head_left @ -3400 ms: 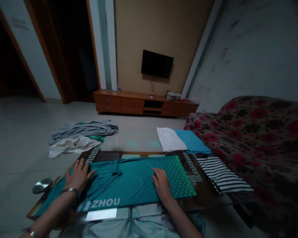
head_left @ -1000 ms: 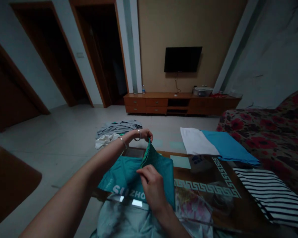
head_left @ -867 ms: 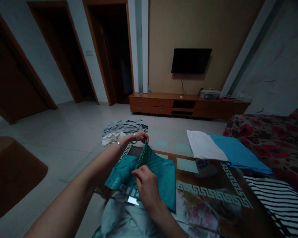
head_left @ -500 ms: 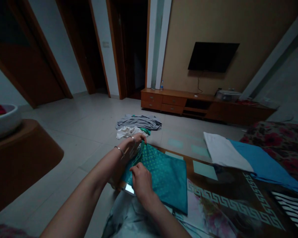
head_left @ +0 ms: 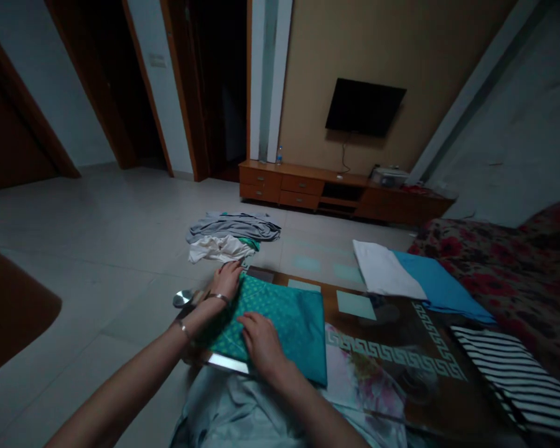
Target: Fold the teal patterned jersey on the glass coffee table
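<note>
Teal jersey (head_left: 292,330) is being pressed flat, folded into a square on the glass-topped desk (head_left: 401,379). Left hand (head_left: 226,280) is laid open at its far corner, right hand (head_left: 261,339) open on top, nothing gripped. Another fold seems called for, imo.

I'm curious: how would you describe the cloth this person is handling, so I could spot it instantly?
Find the glossy table with the key-pattern border. At its near left end lies a folded teal cloth with a dotted pattern. The left hand and right hand rest on it, unlike the black-and-white striped cloth farther right.
</note>
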Motion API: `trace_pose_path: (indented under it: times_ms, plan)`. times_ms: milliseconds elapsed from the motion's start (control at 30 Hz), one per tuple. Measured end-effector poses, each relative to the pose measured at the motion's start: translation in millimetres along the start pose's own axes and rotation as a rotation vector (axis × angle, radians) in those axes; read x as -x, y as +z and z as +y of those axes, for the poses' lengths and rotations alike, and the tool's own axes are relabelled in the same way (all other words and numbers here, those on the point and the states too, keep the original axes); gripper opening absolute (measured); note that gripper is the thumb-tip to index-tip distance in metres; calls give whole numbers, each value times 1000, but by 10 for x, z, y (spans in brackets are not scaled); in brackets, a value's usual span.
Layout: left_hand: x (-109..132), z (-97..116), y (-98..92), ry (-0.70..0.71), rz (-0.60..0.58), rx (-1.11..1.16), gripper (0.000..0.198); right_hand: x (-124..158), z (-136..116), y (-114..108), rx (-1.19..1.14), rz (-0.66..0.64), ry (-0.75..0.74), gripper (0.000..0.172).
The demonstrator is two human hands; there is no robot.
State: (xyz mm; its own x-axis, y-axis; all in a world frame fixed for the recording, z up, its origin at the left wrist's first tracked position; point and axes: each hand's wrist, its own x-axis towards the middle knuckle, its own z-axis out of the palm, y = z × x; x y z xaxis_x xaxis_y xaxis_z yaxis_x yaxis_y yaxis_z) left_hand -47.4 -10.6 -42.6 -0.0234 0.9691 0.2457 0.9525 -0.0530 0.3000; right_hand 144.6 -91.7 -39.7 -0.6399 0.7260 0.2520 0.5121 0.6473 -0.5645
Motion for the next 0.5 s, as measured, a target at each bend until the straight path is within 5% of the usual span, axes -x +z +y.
trace_pose_path:
  times_ms: [133,233,500]
  plan:
    - [253,274,407,185,-114,-120,48,-64,704,-247,165,104,121,40]
    - [334,273,601,134,-188,-233,52,-151,1172,-362,237,74,165,44]
    - [239,122,664,68,-129,-320,58,-148,1930,-702,292,89,267,38]
